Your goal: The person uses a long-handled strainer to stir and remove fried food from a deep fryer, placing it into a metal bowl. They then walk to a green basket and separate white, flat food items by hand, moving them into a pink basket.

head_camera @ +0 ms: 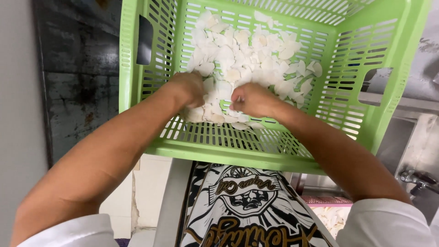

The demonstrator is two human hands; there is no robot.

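The basket (256,151) is light green, with a pattern of slots in its walls and floor. The slices (247,59) in it are white to cream. The sleeves (388,224) are white. The cloth (242,206) below has a black, white and gold print. A small tray (327,200) is pink.
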